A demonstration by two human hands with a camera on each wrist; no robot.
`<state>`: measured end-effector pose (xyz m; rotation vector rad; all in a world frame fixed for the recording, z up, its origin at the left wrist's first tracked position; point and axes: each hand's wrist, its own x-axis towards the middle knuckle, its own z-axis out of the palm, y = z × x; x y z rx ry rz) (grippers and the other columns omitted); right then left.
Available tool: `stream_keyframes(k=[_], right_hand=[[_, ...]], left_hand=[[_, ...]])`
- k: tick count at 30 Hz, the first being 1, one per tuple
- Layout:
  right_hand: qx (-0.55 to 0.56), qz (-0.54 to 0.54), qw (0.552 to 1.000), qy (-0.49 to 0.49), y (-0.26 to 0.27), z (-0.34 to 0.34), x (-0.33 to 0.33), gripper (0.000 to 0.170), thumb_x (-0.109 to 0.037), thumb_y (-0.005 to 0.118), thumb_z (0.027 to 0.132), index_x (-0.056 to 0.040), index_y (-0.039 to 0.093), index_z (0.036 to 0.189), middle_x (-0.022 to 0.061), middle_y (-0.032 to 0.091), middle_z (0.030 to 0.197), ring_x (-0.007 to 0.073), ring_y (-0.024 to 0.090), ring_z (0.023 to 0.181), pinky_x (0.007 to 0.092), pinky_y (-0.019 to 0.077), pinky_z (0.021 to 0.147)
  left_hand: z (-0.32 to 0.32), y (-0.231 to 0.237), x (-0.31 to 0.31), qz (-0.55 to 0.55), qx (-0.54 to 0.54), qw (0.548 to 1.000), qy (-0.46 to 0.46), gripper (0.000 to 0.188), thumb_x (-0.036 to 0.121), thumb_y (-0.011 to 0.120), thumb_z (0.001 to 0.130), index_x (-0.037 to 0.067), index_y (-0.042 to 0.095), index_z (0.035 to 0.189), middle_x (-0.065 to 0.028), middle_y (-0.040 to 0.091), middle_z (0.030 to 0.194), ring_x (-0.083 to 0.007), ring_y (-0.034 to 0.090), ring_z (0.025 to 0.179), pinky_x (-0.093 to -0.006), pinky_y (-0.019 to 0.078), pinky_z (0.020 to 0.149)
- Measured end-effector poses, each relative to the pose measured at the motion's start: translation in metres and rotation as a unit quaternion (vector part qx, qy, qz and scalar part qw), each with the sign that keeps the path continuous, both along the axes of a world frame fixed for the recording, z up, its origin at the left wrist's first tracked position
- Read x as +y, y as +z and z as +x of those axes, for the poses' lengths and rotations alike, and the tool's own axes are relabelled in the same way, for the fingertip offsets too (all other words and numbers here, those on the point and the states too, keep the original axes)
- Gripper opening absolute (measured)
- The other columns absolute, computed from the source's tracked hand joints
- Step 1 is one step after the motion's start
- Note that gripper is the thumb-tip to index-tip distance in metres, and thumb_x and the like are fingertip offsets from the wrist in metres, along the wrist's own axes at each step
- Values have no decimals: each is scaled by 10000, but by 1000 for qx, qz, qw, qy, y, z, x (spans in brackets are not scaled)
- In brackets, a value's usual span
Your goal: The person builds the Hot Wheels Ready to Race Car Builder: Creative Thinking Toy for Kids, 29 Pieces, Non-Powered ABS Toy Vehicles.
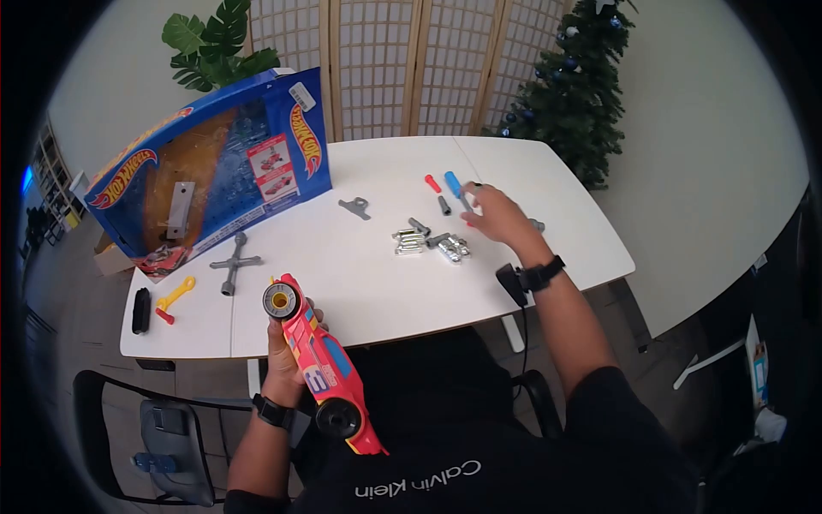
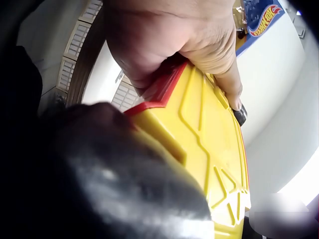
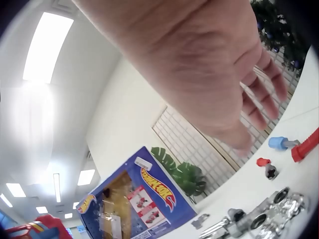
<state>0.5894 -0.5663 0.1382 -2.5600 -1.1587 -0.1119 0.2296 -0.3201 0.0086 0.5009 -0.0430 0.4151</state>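
Observation:
My left hand (image 1: 281, 364) grips a red toy race car (image 1: 318, 358) above my lap, near the table's front edge. The car's yellow underside (image 2: 214, 134) fills much of the left wrist view, with fingers and thumb around its edge. Over the right part of the table, my right hand (image 1: 501, 218) reaches out with nothing in its grasp; its fingers are loosely extended in the right wrist view. Closest to it are a blue-handled toy screwdriver (image 1: 452, 182), a long red tool (image 3: 306, 145), a small red-ended piece (image 1: 432, 183) and a dark grey piece (image 1: 444, 206).
Chrome engine-like parts (image 1: 454, 248) and more chrome pieces (image 1: 409, 243) lie mid-table. A grey bracket (image 1: 355, 207) sits behind them. Leftward are a grey cross wrench (image 1: 233, 262), a yellow wrench (image 1: 178, 293), a black part (image 1: 141, 310) and a large Hot Wheels box (image 1: 298, 184).

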Motion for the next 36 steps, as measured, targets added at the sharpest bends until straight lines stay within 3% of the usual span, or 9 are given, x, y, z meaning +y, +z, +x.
stream_keyframes(k=[2, 6, 8, 12, 14, 17, 21, 26, 36], right_hand=[[4, 35, 995, 93, -20, 30, 11, 589, -257, 804, 924, -162, 596, 1467, 176, 690, 1212, 385, 675, 1139, 476, 563, 970], [-81, -128, 986, 68, -35, 32, 34, 484, -329, 739, 975, -161, 637, 1418, 194, 703, 1156, 383, 658, 1191, 523, 556, 959], [-74, -134, 986, 67, -38, 37, 46, 400, -304, 731, 969, -146, 673, 1332, 188, 714, 1139, 387, 675, 1159, 522, 562, 943], [-85, -112, 988, 60, -65, 68, 55, 132, -167, 662, 948, -77, 692, 1039, 205, 737, 1063, 426, 736, 955, 570, 586, 805], [-94, -48, 992, 75, -79, 88, 53, 177, -38, 611, 904, -36, 698, 1059, 238, 711, 1054, 447, 711, 1017, 566, 572, 888], [-103, 77, 992, 16, -30, 49, 52, 348, 13, 698, 823, 2, 646, 1167, 261, 683, 1054, 455, 698, 1006, 504, 568, 889], [9, 215, 968, 131, 53, -37, 62, 226, 40, 754, 888, 38, 693, 1105, 134, 735, 1041, 195, 761, 971, 316, 621, 894], [66, 204, 889, 404, 107, -159, 60, 222, 21, 807, 880, 8, 765, 1097, 117, 757, 1020, 217, 759, 917, 313, 626, 858], [-26, 135, 884, 447, 92, -203, 82, 341, 45, 810, 844, -63, 766, 1164, 81, 789, 1091, 260, 761, 1029, 362, 632, 859]], left_hand=[[-2, 11, -9, 4, -25, 997, -72, 816, 473, 934, 808, 89, 561, 1423, -62, 677, 1160, -223, 692, 1105, -440, 644, 927], [-1, 14, -9, 8, -49, 997, -63, 798, 429, 940, 816, 97, 549, 1428, -81, 668, 1184, -299, 736, 1084, -477, 649, 959], [-5, 29, -15, 53, -23, 996, -67, 930, 510, 943, 788, 165, 492, 1524, 0, 598, 1205, -118, 585, 1019, -324, 605, 911], [-11, 30, -15, 81, 37, 994, -61, 1049, 701, 874, 698, 176, 465, 1508, -15, 618, 1237, -156, 638, 1087, -400, 616, 924], [-6, 8, -6, 65, 20, 996, -61, 938, 695, 840, 754, 143, 528, 1446, -19, 642, 1180, -223, 686, 1110, -462, 626, 970], [0, -6, 0, 40, -3, 997, -62, 810, 669, 796, 837, 120, 583, 1393, -64, 710, 1152, -299, 729, 1098, -500, 629, 967], [2, 29, -9, 26, 9, 999, -42, 759, 453, 886, 868, 41, 523, 1391, -132, 725, 1189, -269, 770, 1083, -468, 664, 951], [5, 31, -12, 59, 33, 997, -31, 803, 459, 894, 857, 30, 506, 1415, -139, 714, 1204, -283, 770, 1073, -473, 666, 946], [0, 48, -18, 74, 35, 997, -11, 839, 404, 894, 878, 33, 444, 1482, -166, 677, 1261, -297, 748, 1112, -500, 655, 961]])
